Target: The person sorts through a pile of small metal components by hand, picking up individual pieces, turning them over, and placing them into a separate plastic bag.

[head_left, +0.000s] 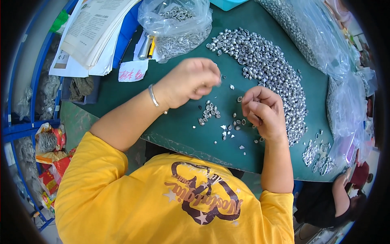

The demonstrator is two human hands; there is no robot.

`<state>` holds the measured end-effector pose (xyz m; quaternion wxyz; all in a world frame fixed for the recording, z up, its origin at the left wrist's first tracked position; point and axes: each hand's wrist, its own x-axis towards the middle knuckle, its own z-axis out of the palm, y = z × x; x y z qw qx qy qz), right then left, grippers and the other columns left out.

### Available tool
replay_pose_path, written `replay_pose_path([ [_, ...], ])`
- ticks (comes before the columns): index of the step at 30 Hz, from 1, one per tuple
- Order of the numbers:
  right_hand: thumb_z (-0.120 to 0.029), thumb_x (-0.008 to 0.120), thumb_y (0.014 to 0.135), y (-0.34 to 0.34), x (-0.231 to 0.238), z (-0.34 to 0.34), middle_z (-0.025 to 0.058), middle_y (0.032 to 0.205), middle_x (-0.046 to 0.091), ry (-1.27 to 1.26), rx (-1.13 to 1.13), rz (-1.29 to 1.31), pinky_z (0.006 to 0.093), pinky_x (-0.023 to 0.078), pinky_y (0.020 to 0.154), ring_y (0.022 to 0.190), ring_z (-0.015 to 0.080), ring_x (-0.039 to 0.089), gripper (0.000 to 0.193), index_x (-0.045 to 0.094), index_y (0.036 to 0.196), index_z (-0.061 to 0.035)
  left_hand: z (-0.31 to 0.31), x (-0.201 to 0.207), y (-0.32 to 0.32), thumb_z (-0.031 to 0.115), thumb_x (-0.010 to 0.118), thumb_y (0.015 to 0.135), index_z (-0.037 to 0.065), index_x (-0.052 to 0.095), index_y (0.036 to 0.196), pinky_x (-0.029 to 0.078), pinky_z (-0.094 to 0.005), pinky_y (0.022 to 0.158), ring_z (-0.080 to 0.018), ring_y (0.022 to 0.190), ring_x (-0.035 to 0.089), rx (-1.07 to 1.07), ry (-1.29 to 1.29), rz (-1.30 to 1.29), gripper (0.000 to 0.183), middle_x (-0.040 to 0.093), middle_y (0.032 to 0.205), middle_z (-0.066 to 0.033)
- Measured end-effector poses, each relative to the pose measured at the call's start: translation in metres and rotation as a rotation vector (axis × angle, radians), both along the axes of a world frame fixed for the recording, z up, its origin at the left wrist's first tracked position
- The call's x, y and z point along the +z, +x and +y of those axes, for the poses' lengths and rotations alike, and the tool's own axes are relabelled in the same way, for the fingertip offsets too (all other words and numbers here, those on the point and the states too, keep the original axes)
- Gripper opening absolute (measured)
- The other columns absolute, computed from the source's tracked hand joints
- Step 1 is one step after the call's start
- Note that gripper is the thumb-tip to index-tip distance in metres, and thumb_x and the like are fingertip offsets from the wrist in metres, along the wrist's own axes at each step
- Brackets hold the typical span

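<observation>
My left hand (194,81), partly smeared by motion, is raised over the green table with its fingers curled in a pinch. Something thin and shiny shows by its fingertips, too blurred to name. My right hand (265,109) is closed, thumb against curled fingers; whatever lies inside is hidden. One small hollow silver piece (239,99) sits right at its fingertips, and I cannot tell whether it is held. Between and below the hands lie a small cluster of silver dome-shaped pieces (209,110) and white flakes (224,127). Beyond my right hand spreads a large pile of silver domes (280,73).
Clear plastic bags of metal parts (178,40) stand at the back, and a long filled bag (300,36) lies far right. Papers (95,36), a yellow-black battery-like cylinder (151,48) and a written note (133,71) are at left. Another person (325,203) sits lower right.
</observation>
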<state>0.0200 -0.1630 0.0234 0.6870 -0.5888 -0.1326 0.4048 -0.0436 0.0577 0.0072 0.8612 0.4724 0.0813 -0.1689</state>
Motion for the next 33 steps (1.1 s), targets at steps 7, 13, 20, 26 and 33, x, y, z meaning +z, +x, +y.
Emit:
replay_pose_path([
  [7,-0.010,0.064,0.076,-0.025,-0.017,0.028,0.0124,0.069,0.061,-0.304,0.098,-1.064,0.0344,0.048,0.055,0.060,0.0283,0.059,0.009,0.065,0.083,-0.0040,0.011,0.010,-0.003,0.007,0.070,0.071,0.004,0.065,0.077,0.037,-0.0220,0.052,-0.0065,0.055,0.044,-0.257,1.007,-0.358,0.008,0.047,0.064,0.0022],
  [13,-0.011,0.059,0.073,-0.034,-0.028,0.031,0.0064,0.065,0.056,-0.420,0.124,-1.415,0.0358,0.048,0.048,0.057,0.0262,0.059,0.003,0.060,0.074,-0.0090,0.002,0.000,-0.007,0.009,0.069,0.068,0.005,0.065,0.075,0.046,-0.0352,0.062,-0.0281,0.069,0.057,-0.256,1.313,-0.656,0.009,0.056,0.070,-0.0112],
  [20,-0.012,0.064,0.076,-0.022,-0.020,0.021,0.0107,0.074,0.063,-0.306,0.020,-1.204,0.0316,0.049,0.058,0.067,0.0251,0.062,0.010,0.065,0.081,-0.0032,-0.006,0.009,-0.009,0.008,0.069,0.067,0.005,0.064,0.075,0.043,-0.0344,0.056,-0.0264,0.061,0.054,-0.266,1.325,-0.677,0.009,0.053,0.067,-0.0105],
  [26,-0.011,0.062,0.082,0.016,0.006,-0.032,0.0026,0.075,0.061,-0.201,-0.535,-0.652,0.0237,0.044,0.062,0.068,0.0088,0.053,0.013,0.063,0.089,-0.0005,-0.014,0.011,-0.006,0.005,0.069,0.065,0.004,0.065,0.075,0.040,-0.0281,0.051,-0.0175,0.054,0.049,-0.252,1.209,-0.584,0.011,0.049,0.061,-0.0060],
  [33,-0.018,0.059,0.084,0.115,0.071,-0.160,0.0068,0.069,0.057,-0.503,-1.257,-1.458,0.0280,0.042,0.055,0.060,0.0133,0.051,0.018,0.060,0.086,0.0003,-0.013,0.002,-0.004,0.002,0.069,0.068,0.002,0.065,0.073,0.031,-0.0170,0.050,-0.0013,0.053,0.036,-0.014,0.832,-0.266,0.006,0.046,0.057,0.0069],
])
